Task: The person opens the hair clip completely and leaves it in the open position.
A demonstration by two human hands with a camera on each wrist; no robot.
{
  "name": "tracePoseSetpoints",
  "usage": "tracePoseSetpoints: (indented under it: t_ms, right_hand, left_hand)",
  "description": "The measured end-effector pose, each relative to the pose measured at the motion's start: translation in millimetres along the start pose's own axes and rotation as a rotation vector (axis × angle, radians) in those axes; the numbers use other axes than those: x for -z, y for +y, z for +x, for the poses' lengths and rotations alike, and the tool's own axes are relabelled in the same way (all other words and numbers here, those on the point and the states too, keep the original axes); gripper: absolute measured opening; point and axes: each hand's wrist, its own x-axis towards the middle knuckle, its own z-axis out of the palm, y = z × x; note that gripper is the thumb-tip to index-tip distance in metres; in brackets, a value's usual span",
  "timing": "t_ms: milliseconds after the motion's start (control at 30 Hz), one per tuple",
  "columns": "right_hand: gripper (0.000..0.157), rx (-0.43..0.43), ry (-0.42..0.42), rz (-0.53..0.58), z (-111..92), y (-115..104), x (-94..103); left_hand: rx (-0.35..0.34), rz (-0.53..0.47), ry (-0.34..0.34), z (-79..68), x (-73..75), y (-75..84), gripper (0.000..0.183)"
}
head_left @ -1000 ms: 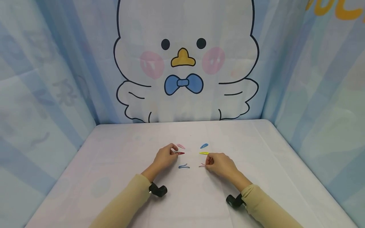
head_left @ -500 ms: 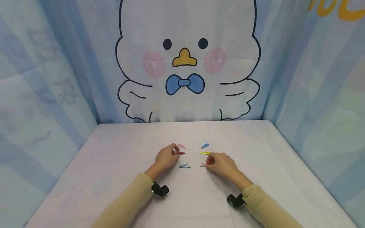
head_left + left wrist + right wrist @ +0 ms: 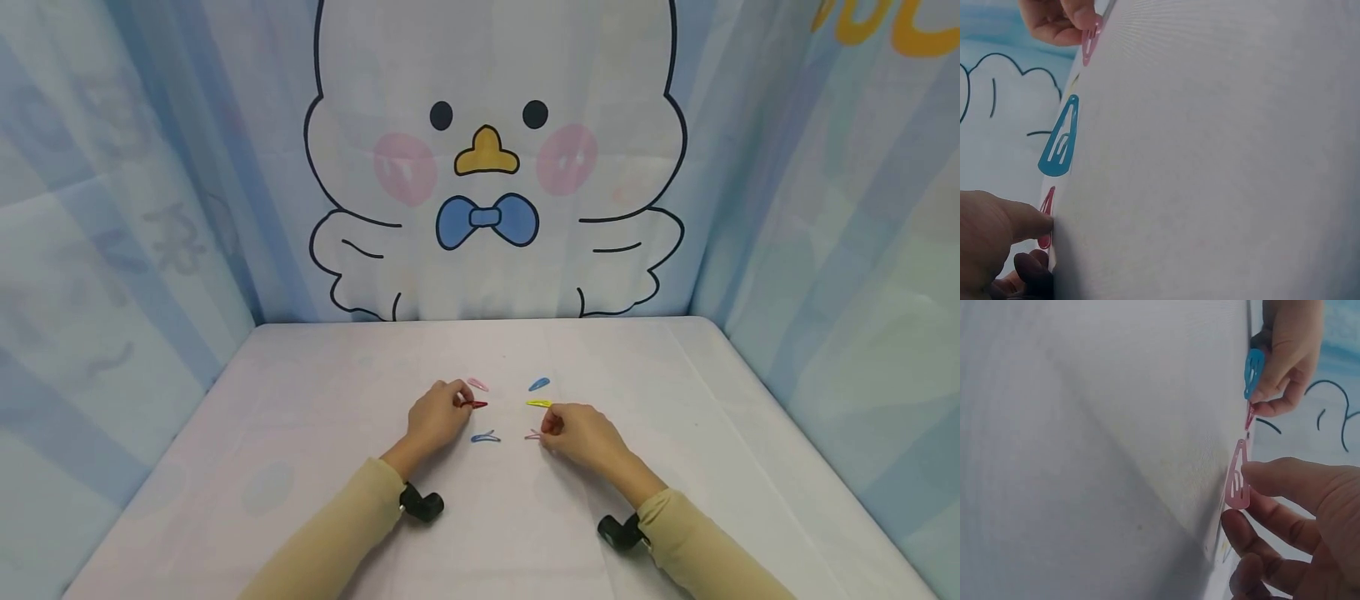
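In the head view my left hand (image 3: 437,414) pinches the wide end of a red snap hair clip (image 3: 478,405). Its thumb lies over that clip in the left wrist view. On the other side, my right hand (image 3: 581,433) holds a pink snap hair clip (image 3: 1238,503) between thumb and fingers, low at the tabletop. The pink clip's narrow end points toward the left hand. A blue snap hair clip (image 3: 1054,167), its parts sprung apart, lies just in front of the left hand. Close to the right hand's knuckles is a yellow hair clip (image 3: 538,403).
Farther back on the white tabletop (image 3: 337,367) lie a second pink hair clip (image 3: 477,384) and a second blue one (image 3: 539,384). A curtain (image 3: 480,275) with a cartoon bird hangs behind the far edge. Wrist cameras (image 3: 423,505) sit on both arms.
Both hands stay at the same clips. The left fingers have come down slightly closer around the red hair clip. The head view has shifted a little.
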Motion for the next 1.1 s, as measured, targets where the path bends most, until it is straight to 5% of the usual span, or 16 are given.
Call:
tracePoseSetpoints:
  t_ms: [567,833,1100]
  right_hand:
    - [0.012,0.035,0.05,0.01,0.5,-13.8,4.2]
    - [0.012,0.108,0.132,0.062,-1.9,-20.2,4.0]
    - [0.014,0.186,0.208,0.119,-10.4,-30.7,5.3]
  left_hand:
    - [-0.083,-0.042,-0.076,-6.2,8.5,5.4,0.004]
    - [-0.113,-0.075,-0.095,-17.9,16.5,19.8,0.004]
    - [-0.262,-0.076,-0.011,-32.6,26.7,36.5,0.004]
